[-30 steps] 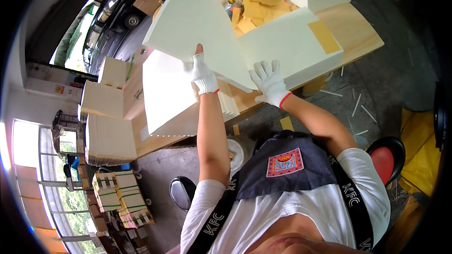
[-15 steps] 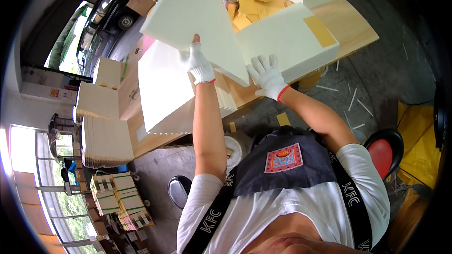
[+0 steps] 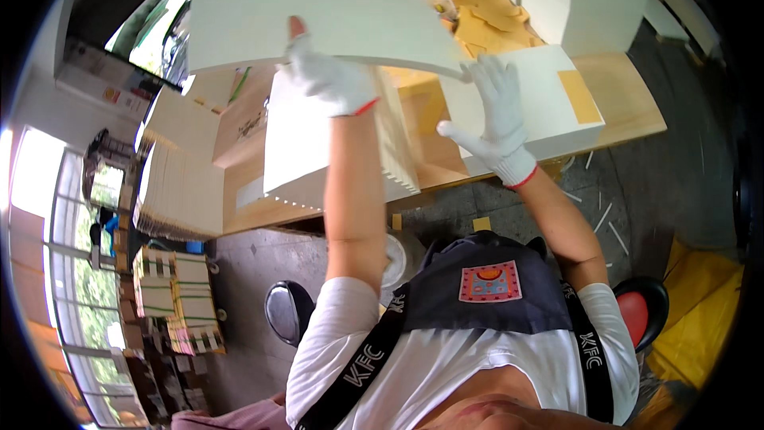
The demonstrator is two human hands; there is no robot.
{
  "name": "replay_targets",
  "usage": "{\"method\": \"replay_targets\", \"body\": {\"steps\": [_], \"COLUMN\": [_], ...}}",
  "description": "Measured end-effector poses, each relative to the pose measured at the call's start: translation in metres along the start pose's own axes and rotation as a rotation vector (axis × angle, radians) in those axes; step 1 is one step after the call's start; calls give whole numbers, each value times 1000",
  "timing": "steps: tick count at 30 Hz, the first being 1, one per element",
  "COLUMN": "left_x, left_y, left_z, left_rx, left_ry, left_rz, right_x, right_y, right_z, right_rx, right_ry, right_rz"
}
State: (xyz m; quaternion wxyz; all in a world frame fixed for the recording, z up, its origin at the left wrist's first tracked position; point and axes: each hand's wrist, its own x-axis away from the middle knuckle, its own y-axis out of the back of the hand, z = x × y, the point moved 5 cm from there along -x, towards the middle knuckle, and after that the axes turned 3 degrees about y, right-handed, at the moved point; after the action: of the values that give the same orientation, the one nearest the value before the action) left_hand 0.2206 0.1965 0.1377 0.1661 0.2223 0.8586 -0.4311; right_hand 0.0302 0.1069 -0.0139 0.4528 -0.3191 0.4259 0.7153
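A large white sheet (image 3: 318,8), as thick as a board or as several sheets together, is raised and tilted above the table. My left hand (image 3: 326,84), in a white knitted glove with a bare thumb tip, grips its near edge, thumb on top and the other fingers underneath. At the sheet's right corner, my gloved right hand (image 3: 500,115) has its fingers spread and its thumb apart, with the fingertips close to that corner. Under my left hand stands a white stack of sheets (image 3: 298,147) with stepped edges. A white stack (image 3: 545,84) with a yellow patch lies beneath my right hand.
The wooden table (image 3: 625,99) also bears torn yellow paper (image 3: 485,12), a tall white stack (image 3: 605,0) at the far right, and fanned stacks (image 3: 179,183) on the left. A black stool (image 3: 288,312) and a round white bucket (image 3: 395,259) stand below the near edge.
The large sheet has swung round, its right corner rising and moving right. My right hand has left the right-hand stack's near-left corner and opened wider. My left hand keeps its grip.
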Motion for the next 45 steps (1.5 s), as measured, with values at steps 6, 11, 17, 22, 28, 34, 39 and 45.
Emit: {"method": "replay_targets", "body": {"steps": [6, 11, 17, 22, 28, 34, 39, 45], "left_x": [40, 49, -47, -48, -49, -27, -21, -16], "left_y": [-10, -40, 146, 221, 319, 324, 336, 313], "left_z": [-9, -83, -167, -199, -146, -163, -170, -176], "left_rx": [173, -206, -1112, -920, -1665, -1852, -1761, -1872], "left_ry": [-20, -241, -13, 134, 458, 458, 384, 205], "left_rz": [178, 511, 282, 151, 345, 470, 574, 572], "right_x": [-87, -104, -138, -138, -110, -96, -59, -41], "right_y": [13, 11, -65, -154, -196, -161, -145, -134], "right_z": [55, 74, 77, 93, 53, 107, 128, 122], "right_rx": [208, -524, -988, -896, 266, 306, 322, 132], "right_ry": [341, -90, -564, -917, -382, -273, -24, 63], "right_rz": [-14, -153, 12, 263, 872, 1015, 933, 782]}}
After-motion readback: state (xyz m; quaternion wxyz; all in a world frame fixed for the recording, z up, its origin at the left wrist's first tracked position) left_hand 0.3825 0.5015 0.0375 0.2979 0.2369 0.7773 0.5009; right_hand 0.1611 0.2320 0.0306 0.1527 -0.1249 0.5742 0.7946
